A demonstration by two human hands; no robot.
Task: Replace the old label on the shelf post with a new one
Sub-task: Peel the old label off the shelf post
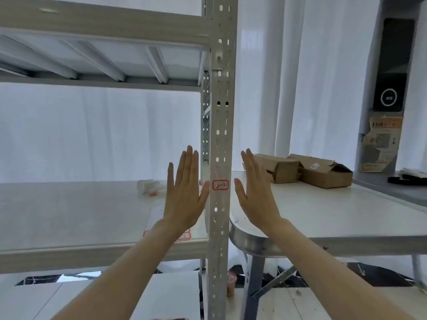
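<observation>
Both hands, left [184, 195] and right [256, 192], flat, fingers spread wide, empty, flanking post [219, 139]; label [220, 185] thin, tearable, probably best peeled from a corner.

Two bare hands are seen, the left hand [184, 192] and the right hand [256, 192], each with flat, spread fingers and nothing held. One white perforated metal shelf post [220, 135] is counted, bearing one small red-bordered white label [220, 185]. Two brown cardboard boxes [305, 170] are counted on the one pale worktop [323, 215]. One sheet of red-bordered labels [157, 218] is seen on the lower grey shelf board [69, 215].
</observation>
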